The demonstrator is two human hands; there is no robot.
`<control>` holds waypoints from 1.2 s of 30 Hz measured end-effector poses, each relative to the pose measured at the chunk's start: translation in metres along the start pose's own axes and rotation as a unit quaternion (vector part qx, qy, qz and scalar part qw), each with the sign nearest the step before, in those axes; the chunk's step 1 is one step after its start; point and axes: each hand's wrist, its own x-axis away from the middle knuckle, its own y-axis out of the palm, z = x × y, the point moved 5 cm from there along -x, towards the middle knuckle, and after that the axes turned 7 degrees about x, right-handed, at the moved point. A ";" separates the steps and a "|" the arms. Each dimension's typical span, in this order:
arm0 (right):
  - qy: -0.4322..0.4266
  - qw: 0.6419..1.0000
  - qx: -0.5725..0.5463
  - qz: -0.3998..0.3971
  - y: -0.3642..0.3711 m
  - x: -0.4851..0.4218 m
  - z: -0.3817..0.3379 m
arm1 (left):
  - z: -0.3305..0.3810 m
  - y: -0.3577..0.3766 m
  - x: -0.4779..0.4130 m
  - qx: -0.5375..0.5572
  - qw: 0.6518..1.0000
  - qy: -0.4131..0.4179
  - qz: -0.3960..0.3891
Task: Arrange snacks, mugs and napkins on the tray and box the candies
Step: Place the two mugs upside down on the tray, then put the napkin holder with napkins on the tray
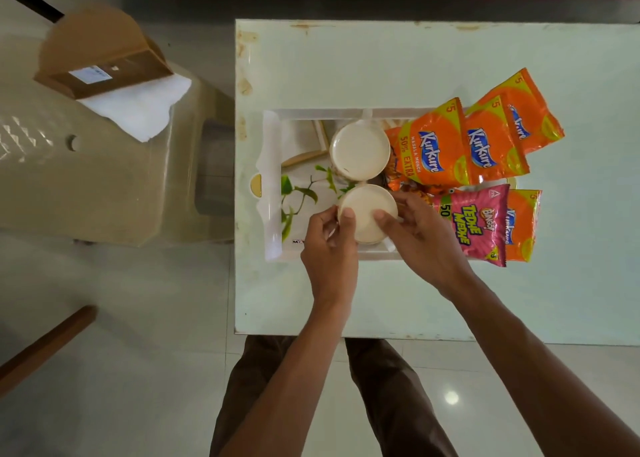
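Gripping near mug (367,214): left hand (329,248), right hand (424,245), fingers (347,215) clamped; Kurkure packet (429,148), Bingo packet (474,226) beside

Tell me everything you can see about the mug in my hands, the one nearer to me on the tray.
The near mug is round and plain cream, smooth like ceramic or plastic. From straight above only its circular face and rim show; no handle can be made out. It sits level in the tray, over the leaf print, close against the far mug. The left hand grips its left rim, and the right hand grips its right side.
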 end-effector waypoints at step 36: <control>-0.054 0.997 -0.046 0.037 0.126 -0.058 -0.250 | 0.282 -0.227 -0.187 -0.130 0.944 0.265 0.148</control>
